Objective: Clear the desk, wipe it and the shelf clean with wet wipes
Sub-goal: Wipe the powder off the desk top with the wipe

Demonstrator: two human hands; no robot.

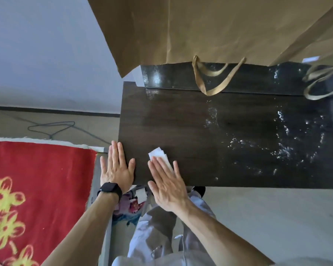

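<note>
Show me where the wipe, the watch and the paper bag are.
wipe (pixel 158 154): head view, on its uncovered white corner.
watch (pixel 111 189): head view, on its black face.
bag (pixel 210 31): head view, on the middle of its brown front panel.

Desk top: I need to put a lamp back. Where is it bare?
The dark wooden desk is bare across its middle, between the hanging brown paper bag handles and the near edge, though wet streaks cover the right. Crowded near-left: left hand, right hand pressing the white wet wipe.
</note>
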